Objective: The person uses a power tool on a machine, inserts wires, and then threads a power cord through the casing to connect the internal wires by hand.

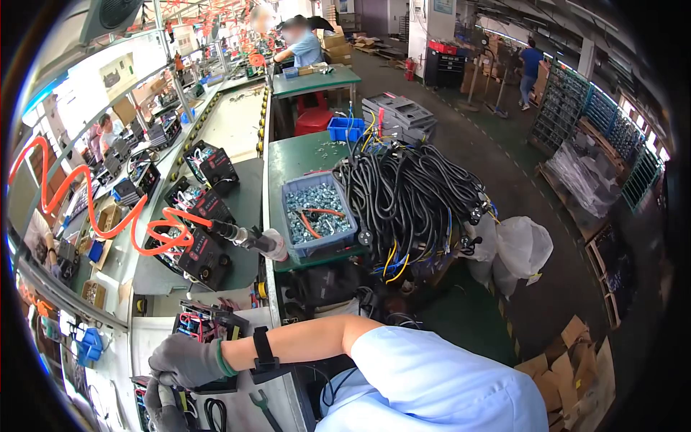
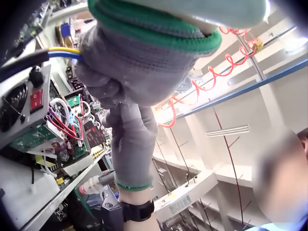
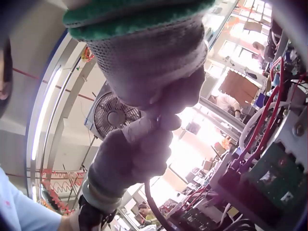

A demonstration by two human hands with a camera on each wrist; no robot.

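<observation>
Gripping cable in left hand, near open unit; right hand curled against left, its hold hidden. Cable likely light, springy; best held by black sheath, sparing thin wires.

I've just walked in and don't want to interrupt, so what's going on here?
A gloved person is handling a black cable with yellow and blue wires showing. The left grip holds it, and the right grip meets the left; anything between the right fingers is hidden. Nearby sits an uncovered electronic unit with a red switch. A pile of black cables lies on the green table.
</observation>
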